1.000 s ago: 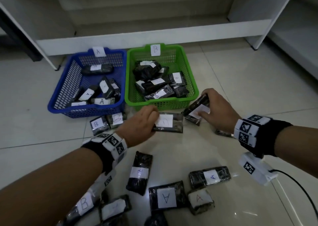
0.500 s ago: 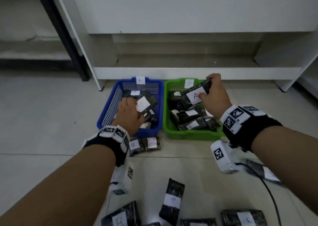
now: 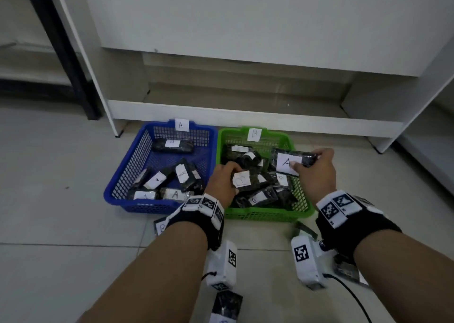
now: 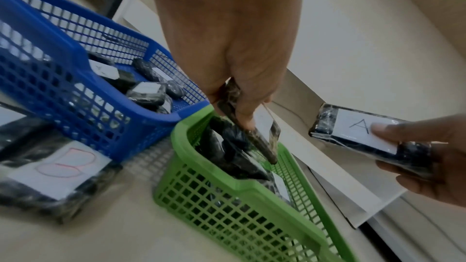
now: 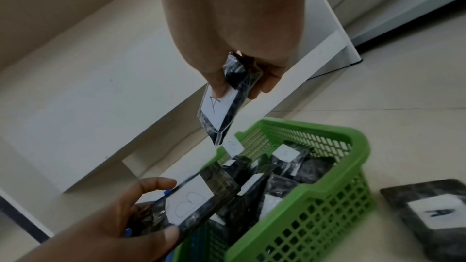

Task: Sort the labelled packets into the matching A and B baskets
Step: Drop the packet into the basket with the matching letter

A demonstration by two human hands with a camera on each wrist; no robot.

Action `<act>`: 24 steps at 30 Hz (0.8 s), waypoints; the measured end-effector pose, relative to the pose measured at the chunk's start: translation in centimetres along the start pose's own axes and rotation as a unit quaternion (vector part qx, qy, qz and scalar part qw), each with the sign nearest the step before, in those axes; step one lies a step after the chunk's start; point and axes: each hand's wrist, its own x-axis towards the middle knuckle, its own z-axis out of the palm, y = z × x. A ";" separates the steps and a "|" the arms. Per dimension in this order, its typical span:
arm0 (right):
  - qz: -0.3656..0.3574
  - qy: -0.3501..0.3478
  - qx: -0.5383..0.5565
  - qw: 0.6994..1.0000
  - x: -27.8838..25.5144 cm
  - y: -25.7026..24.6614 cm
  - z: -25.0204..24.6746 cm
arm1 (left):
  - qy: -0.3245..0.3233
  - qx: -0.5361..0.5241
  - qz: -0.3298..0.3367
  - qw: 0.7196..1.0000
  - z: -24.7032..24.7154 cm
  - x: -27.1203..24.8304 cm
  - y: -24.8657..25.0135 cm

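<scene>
A blue basket [image 3: 122, 190] tagged A and a green basket [image 3: 303, 200] tagged B stand side by side on the floor, both holding several black packets with white labels. My left hand [image 3: 227, 177] grips a packet labelled B [image 3: 243, 181] over the green basket's near left part. My right hand [image 3: 317, 172] pinches a packet labelled A [image 3: 286, 161] above the green basket's far right side. The left wrist view shows the B packet [image 4: 254, 134] edge-on and the A packet [image 4: 358, 132]. The right wrist view shows the A packet [image 5: 221, 111] and the B packet [image 5: 191, 202].
A white shelf unit [image 3: 245, 118] stands just behind the baskets, with a black frame leg [image 3: 61, 50] at the left. Loose packets lie on the tiled floor: a B packet [image 3: 161, 228] before the blue basket, another [image 3: 226, 308] between my forearms, an A packet [image 5: 433, 218].
My left hand carried its packet from over the blue basket across to the green one. My right hand stayed over the green basket with the A packet, moving rightward. The head view tilted up.
</scene>
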 end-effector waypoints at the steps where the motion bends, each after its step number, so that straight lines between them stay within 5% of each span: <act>1: 0.005 -0.003 -0.007 1.000 0.2 0.5 -0.4 | -0.009 0.001 0.004 1.000 0.6 0.3 0.1; 7: 0.038 -0.013 -0.012 0.999 0.7 3.2 -1.4 | -0.060 0.092 0.020 0.994 4.2 1.2 -1.1; 10: 0.032 -0.030 -0.014 0.999 0.6 3.8 -0.9 | -0.090 0.309 0.051 0.946 4.5 1.2 -2.0; 13: 0.023 -0.054 -0.018 0.998 0.2 4.3 0.3 | -0.075 0.343 0.075 0.933 3.4 1.2 -2.2; 19: 0.016 -0.071 -0.028 0.997 -1.0 3.2 5.2 | -0.022 0.348 0.068 0.935 -2.6 -0.2 -4.6; 24: 0.016 -0.099 -0.007 0.995 -4.0 -0.3 12.0 | -0.005 0.385 -0.012 0.923 -10.2 -4.1 -11.7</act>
